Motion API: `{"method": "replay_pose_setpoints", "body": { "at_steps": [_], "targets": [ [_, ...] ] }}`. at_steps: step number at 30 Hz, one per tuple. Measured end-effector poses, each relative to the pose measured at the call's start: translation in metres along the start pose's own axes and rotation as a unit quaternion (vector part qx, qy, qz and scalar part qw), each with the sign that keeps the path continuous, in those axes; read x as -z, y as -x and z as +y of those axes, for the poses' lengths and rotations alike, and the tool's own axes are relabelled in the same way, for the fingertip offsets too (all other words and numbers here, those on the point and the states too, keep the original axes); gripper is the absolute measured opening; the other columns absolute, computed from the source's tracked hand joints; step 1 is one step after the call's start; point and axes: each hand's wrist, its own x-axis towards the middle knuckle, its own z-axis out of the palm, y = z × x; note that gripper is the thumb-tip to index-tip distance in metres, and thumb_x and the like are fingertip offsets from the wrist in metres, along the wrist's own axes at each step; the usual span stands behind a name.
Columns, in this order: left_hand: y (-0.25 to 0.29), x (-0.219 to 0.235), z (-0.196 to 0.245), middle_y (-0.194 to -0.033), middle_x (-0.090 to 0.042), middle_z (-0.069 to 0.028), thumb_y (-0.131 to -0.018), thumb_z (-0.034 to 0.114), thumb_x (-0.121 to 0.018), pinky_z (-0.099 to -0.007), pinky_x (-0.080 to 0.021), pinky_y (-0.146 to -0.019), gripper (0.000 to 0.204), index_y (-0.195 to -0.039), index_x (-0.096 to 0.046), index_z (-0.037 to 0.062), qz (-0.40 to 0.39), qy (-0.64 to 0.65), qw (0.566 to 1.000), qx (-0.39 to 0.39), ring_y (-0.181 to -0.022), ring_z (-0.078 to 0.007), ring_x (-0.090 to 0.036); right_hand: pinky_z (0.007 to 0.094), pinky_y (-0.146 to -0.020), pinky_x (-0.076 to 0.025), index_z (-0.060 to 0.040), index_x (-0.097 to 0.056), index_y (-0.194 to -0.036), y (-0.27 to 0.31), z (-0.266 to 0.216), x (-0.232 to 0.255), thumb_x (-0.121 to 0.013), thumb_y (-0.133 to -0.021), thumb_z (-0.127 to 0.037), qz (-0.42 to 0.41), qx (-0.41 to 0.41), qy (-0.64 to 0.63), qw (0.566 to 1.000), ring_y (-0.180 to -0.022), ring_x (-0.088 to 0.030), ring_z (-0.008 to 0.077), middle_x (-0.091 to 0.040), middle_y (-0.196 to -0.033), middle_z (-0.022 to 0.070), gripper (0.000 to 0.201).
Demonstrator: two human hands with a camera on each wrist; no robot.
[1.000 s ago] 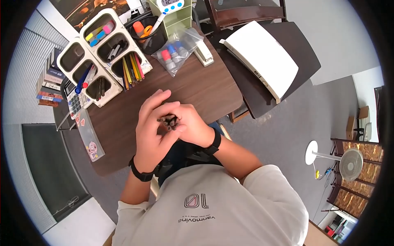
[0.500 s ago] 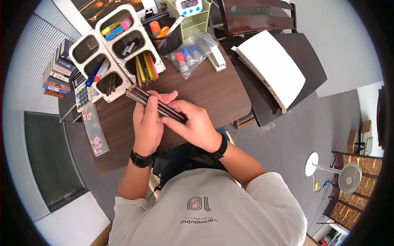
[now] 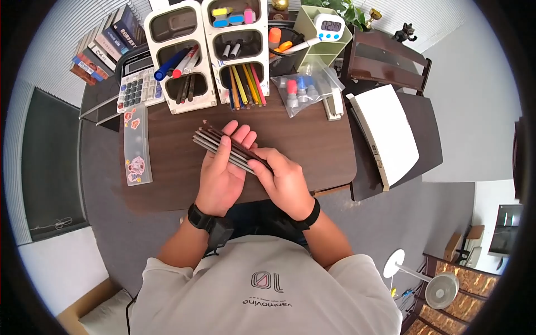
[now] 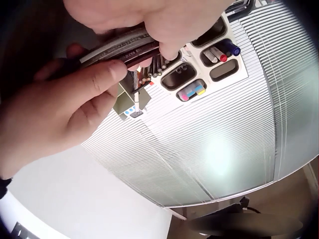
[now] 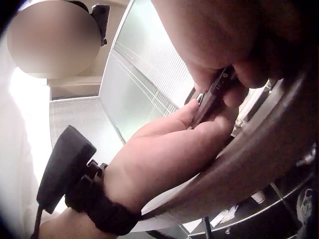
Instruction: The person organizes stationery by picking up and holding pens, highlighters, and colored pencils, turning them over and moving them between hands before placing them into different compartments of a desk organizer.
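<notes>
A bundle of dark brown and grey pencils [image 3: 207, 138] lies slantwise across both hands above the desk's front part. My left hand [image 3: 219, 181] holds it near the far end, thumb over the top and fingers beneath. My right hand [image 3: 287, 184] grips the near end between thumb and fingers. In the left wrist view, the pencils [image 4: 124, 49] run between the right hand [image 4: 70, 107] and the left hand [image 4: 184, 22]. The right wrist view shows a dark pencil [image 5: 215, 94] between the hands; the rest is hidden by fingers.
Beyond the hands stands a white organizer [image 3: 207, 95] with pens, markers and colored pencils. A calculator [image 3: 139, 89] and a stickered clear case [image 3: 137, 151] lie left. A black mesh cup [image 3: 282, 64], a bag of small bottles [image 3: 304, 89] and a white stapler [image 3: 334, 107] are right.
The pencils, first end-on between cupped hands, have tipped over to lie slantwise, and their far ends have fanned out. The head view has turned, bringing the organizer upright.
</notes>
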Motion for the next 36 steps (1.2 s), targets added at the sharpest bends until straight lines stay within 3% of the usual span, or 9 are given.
{"method": "replay_pose_setpoints", "body": {
  "at_steps": [6,11,15,18,22,24,27,30,36],
  "targets": [
    [0.009,0.003,-0.004,-0.152,-0.056,-0.0152,-0.114,0.023,-0.047,-0.0464,-0.042,-0.119,0.044,-0.155,-0.045,0.0064,-0.041,0.016,0.999,0.028,-0.143,-0.0272,-0.051,0.042,-0.076,-0.06,-0.0011,-0.069,-0.116,0.006,-0.008,-0.008,-0.075,-0.096,-0.013,0.007,-0.026,0.04,0.999,-0.09,-0.074,0.0386,-0.075,-0.103,0.0206,0.024],
    [0.012,0.019,0.008,-0.126,-0.071,-0.0058,-0.113,0.02,-0.051,-0.0495,-0.047,-0.116,0.019,-0.128,-0.061,0.0139,-0.048,0.123,0.99,0.044,-0.131,-0.0234,-0.061,0.0406,-0.078,-0.058,-0.0028,-0.074,-0.109,0.006,-0.023,-0.014,-0.081,-0.089,-0.009,0.042,0.028,0.053,0.997,-0.088,-0.072,0.0335,-0.075,-0.097,0.0136,0.022],
    [0.013,0.025,0.021,-0.126,-0.071,-0.0053,-0.113,0.021,-0.051,-0.0498,-0.048,-0.115,0.019,-0.128,-0.061,0.0141,-0.05,0.171,0.983,0.054,-0.128,-0.022,-0.063,0.0389,-0.078,-0.056,-0.0037,-0.076,-0.107,0.004,-0.039,-0.012,-0.082,-0.086,-0.008,0.043,0.036,0.084,0.995,-0.086,-0.071,0.0307,-0.075,-0.096,0.0105,0.023],
    [0.019,0.025,0.029,-0.133,-0.067,-0.0051,-0.113,0.021,-0.05,-0.0492,-0.047,-0.116,0.023,-0.133,-0.058,0.0131,-0.032,0.172,0.982,0.066,-0.133,-0.0225,-0.06,0.0358,-0.077,-0.055,-0.0022,-0.077,-0.105,-0.004,-0.053,-0.011,-0.083,-0.085,-0.002,0.073,0.114,0.14,0.981,-0.083,-0.069,0.0255,-0.076,-0.099,0.0117,0.021],
    [0.024,0.028,0.05,-0.154,-0.051,-0.0141,-0.114,0.024,-0.048,-0.0502,-0.042,-0.119,0.042,-0.152,-0.044,0.0081,0.031,0.114,0.992,0.055,-0.145,-0.0292,-0.048,0.0358,-0.076,-0.055,0.0011,-0.076,-0.107,-0.025,-0.077,0.003,-0.083,-0.08,0.004,0.124,0.125,0.027,0.984,-0.078,-0.069,0.027,-0.075,-0.094,0.0128,0.028],
    [0.027,0.036,0.064,-0.16,-0.045,-0.0185,-0.113,0.024,-0.048,-0.0508,-0.039,-0.121,0.048,-0.157,-0.038,0.0068,0.049,0.082,0.994,0.054,-0.149,-0.0331,-0.043,0.0348,-0.075,-0.054,0.0008,-0.076,-0.106,-0.048,-0.092,0.014,-0.084,-0.079,0.004,0.154,0.186,0.028,0.97,-0.078,-0.069,0.0271,-0.075,-0.094,0.0129,0.029],
    [0.031,0.043,0.08,-0.163,-0.04,-0.0217,-0.106,0.023,-0.044,-0.0546,-0.037,-0.122,0.06,-0.162,-0.03,0.0028,0.018,0.064,0.992,0.11,-0.149,-0.0348,-0.043,0.0356,-0.07,-0.053,-0.0018,-0.075,-0.105,-0.105,-0.118,0.019,-0.084,-0.079,0.003,0.159,0.307,0.142,0.928,-0.075,-0.067,0.0266,-0.074,-0.092,0.0105,0.028],
    [0.031,0.048,0.083,-0.163,-0.04,-0.0222,-0.105,0.02,-0.044,-0.0547,-0.037,-0.122,0.06,-0.161,-0.03,0.002,-0.004,0.031,0.993,0.116,-0.149,-0.0353,-0.043,0.0389,-0.068,-0.053,-0.007,-0.073,-0.101,-0.174,-0.103,-0.008,-0.082,-0.082,-0.008,0.18,0.395,0.227,0.872,-0.078,-0.066,0.0273,-0.068,-0.084,0.0056,0.021],
    [0.036,0.054,0.073,-0.141,-0.06,-0.018,-0.104,0.005,-0.049,-0.0521,-0.05,-0.112,0.051,-0.154,-0.042,0.0063,0.009,0.035,0.997,0.066,-0.13,-0.0313,-0.061,0.0407,-0.071,-0.049,-0.011,-0.067,-0.085,-0.225,-0.08,-0.054,-0.079,-0.08,-0.016,0.113,0.39,0.288,0.867,-0.08,-0.062,0.0253,-0.06,-0.078,0.003,0.013]
  ]
}}
